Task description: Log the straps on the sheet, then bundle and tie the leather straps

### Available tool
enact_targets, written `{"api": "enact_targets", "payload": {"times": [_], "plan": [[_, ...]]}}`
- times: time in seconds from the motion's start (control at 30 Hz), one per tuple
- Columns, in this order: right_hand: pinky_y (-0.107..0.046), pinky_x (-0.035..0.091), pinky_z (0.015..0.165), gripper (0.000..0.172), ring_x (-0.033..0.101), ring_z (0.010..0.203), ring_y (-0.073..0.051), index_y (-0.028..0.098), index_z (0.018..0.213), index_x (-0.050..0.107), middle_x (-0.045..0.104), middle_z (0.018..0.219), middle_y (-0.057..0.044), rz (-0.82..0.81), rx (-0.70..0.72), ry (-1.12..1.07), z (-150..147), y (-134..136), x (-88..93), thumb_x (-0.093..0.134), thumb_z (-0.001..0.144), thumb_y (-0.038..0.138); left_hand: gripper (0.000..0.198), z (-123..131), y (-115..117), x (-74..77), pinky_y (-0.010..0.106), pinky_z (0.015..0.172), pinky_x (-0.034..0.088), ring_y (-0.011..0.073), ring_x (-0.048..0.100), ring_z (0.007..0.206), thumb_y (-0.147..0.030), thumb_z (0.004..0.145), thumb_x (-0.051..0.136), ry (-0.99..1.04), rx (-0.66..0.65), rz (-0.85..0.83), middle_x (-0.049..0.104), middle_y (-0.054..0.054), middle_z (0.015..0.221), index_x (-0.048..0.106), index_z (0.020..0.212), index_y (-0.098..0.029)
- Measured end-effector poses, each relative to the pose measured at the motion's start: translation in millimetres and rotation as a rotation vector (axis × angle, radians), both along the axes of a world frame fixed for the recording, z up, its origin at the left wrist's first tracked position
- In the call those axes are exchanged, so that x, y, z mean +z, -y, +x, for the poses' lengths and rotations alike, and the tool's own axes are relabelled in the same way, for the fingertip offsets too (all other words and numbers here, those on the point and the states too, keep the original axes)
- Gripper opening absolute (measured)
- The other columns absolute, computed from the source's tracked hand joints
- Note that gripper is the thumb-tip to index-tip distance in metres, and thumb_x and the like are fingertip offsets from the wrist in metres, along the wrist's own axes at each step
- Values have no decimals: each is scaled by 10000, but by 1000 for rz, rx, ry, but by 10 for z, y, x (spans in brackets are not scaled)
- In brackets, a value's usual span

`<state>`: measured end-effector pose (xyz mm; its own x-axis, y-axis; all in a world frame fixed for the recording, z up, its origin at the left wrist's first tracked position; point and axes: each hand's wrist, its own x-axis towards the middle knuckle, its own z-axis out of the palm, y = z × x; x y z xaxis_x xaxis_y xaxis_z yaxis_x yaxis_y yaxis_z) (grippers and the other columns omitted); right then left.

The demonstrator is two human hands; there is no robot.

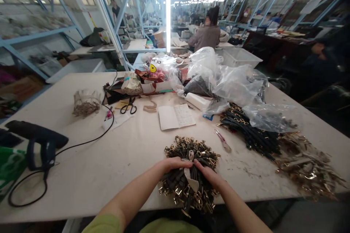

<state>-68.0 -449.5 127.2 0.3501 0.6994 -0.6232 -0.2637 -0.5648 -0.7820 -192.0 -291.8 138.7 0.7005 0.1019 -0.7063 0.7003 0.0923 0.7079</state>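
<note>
A thick bundle of dark straps (175, 180) with gold-coloured buckles lies at the table's front edge. Around its middle runs a pale cloth strip (191, 180), with a loop at the top and a loose end hanging toward me. My left hand (176, 163) comes in from the left, its fingers closed at the strip. From the right, my right hand (206, 173) meets it, thumb and fingers pinched at the same spot on the band. The fingertips nearly touch each other. Their undersides are hidden against the straps.
Right of the bundle lie small snips (222, 140), black straps (251, 129) and beige straps (306, 164). An open notebook (177, 117) and black scissors (128, 106) lie beyond. A corded heat gun (41, 142) is at left. Plastic bags (232, 82) cover the back; a person (206, 34) sits farther off.
</note>
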Motion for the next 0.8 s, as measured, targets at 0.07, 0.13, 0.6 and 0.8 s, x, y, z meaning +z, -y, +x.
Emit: {"api": "enact_targets", "payload": {"times": [0.07,0.13,0.6,0.8], "plan": [[-384,392,957,630,577,1035,-206,164,1128,580,625,1105,-114,-7,-4,-177,-2,-56,-16,474,726,637,610,-1,-9,-16,308,744,479,229,606,827,-611,591,646,-20,24,-8,673,79,912,667,953,-121],[-381,439,898,644,611,966,-202,150,1158,552,640,1066,-122,11,-12,-303,-7,-88,-11,439,749,635,604,-2,8,-12,307,728,482,231,605,824,-597,595,646,-34,74,3,673,86,914,666,958,-115],[-361,377,1003,559,514,1132,-229,144,1141,555,568,1203,-108,239,-285,-228,231,917,518,579,717,507,617,508,974,828,277,745,452,239,591,863,-649,670,504,124,-120,444,663,75,960,650,988,-141],[-378,347,1031,610,474,1174,-243,149,1135,555,557,1220,-101,329,-395,-222,846,1764,694,620,674,543,722,1281,1754,1161,334,790,436,293,579,926,-706,713,364,125,-248,605,637,141,1039,624,1050,-124]]}}
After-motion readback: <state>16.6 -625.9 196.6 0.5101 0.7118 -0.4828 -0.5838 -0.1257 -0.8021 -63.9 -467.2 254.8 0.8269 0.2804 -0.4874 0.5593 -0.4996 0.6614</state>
